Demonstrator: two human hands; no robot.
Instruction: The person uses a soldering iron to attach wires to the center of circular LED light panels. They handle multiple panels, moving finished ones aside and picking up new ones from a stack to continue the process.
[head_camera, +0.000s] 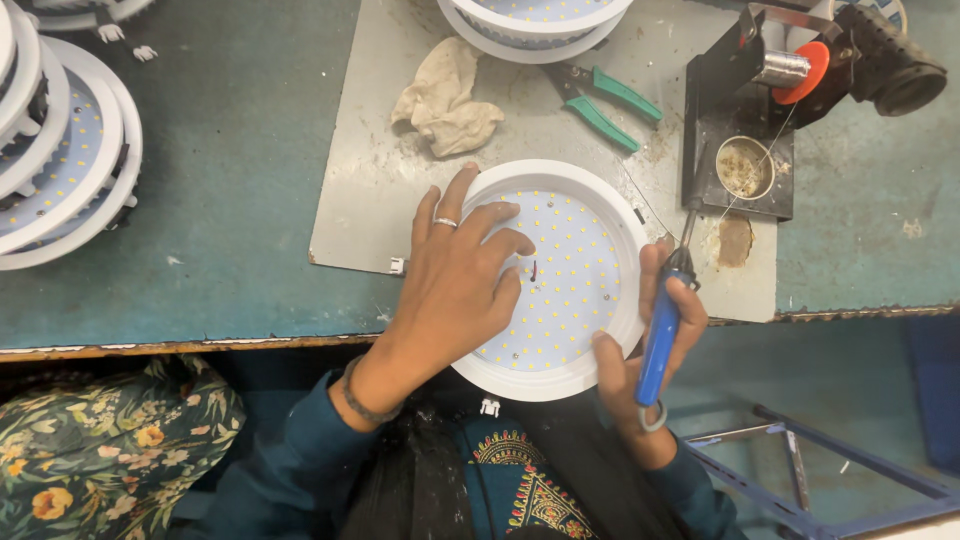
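Your left hand (462, 280) lies flat, fingers spread, on the round white LED panel light (590, 215) at the table's (240, 150) near edge. Your right hand (655, 345) is clamped on a blue-handled soldering iron (662, 335), tip up beside the rim. Two short wires on the dotted board look unsoldered. Smooth finished lights (60, 160) are stacked far left.

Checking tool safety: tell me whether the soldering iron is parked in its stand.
No, the right hand grips the blue-handled soldering iron beside the round LED panel light, away from the stand.
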